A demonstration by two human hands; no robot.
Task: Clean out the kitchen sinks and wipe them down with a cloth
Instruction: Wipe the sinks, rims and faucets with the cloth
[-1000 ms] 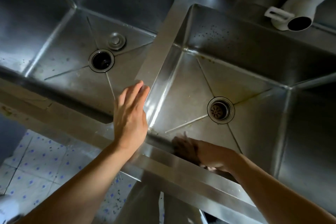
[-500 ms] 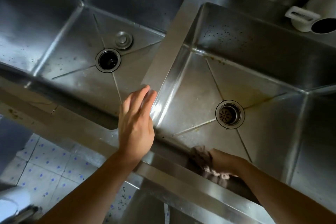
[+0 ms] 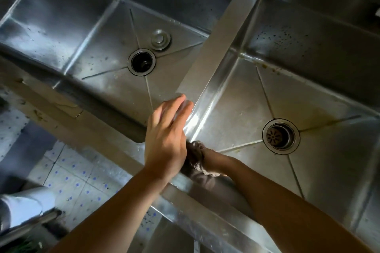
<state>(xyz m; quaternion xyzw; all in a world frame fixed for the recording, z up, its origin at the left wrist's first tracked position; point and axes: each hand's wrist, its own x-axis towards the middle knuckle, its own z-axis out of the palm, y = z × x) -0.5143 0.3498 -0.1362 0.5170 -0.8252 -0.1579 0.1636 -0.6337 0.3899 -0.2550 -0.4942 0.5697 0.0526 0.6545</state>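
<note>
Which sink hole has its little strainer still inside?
The right sink's drain: a slotted strainer sits inside. The left sink's drain is an open dark hole, with its stopper lying beside it.

Brushed steel sinks [image 3: 308, 98] (glossy where light hits), nubbly brown cloth [image 3: 196, 156], matt speckled floor tiles [image 3: 82, 181]

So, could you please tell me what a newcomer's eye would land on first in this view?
Probably the two hands low in the middle: the left hand lies flat with straight fingers by the divider between the steel sinks, while the right hand presses a cloth into the near corner of the right sink. Next come the two drains: the left sink's open drain with its loose stopper beside it, and the right sink's strainer.
</note>
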